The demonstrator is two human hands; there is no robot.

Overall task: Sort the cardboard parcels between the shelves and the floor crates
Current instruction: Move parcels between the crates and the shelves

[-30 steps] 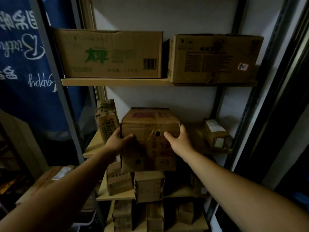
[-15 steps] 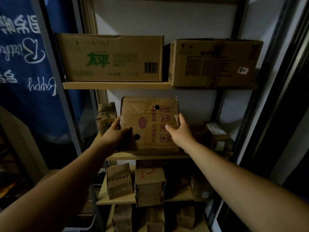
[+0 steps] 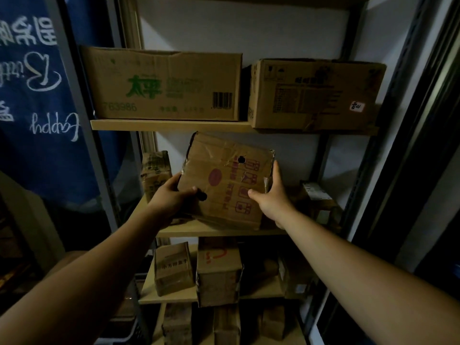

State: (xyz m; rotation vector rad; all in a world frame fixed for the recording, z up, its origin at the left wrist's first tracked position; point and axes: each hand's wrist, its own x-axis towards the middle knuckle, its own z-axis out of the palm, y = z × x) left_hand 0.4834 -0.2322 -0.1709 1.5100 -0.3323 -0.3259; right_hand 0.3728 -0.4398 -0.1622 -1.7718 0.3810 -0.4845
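Both hands clamped on one cardboard parcel (image 3: 224, 180) at the middle shelf (image 3: 219, 231) of a dim metal rack. Left hand (image 3: 171, 195) wrapped around the parcel's lower left corner, thumb laid across the front face just beside a round punched hole. Right hand (image 3: 270, 195) pressed against the right edge, fingers running up the side, thumb hooked onto the front. Parcel tilted, top leaning to the left, lower right corner down at the shelf board, printed face with a red oval and red boxed characters turned toward the camera; a second round hole near its upper edge. Just left of it, on the same shelf, a small upright taped box (image 3: 155, 170); off to the right, partly in shadow, a small labelled box (image 3: 317, 195). On the top shelf (image 3: 169, 125), a wide carton with green print and a barcode (image 3: 164, 84) next to a darker carton with a small white sticker (image 3: 316, 94), the two nearly touching. One shelf below the held parcel, a small box with black characters (image 3: 173, 268) beside a taller box with red marks (image 3: 217, 272). More boxes lower down, too dark to tell apart. Blue cloth with white lettering (image 3: 37, 95) hanging at far left.
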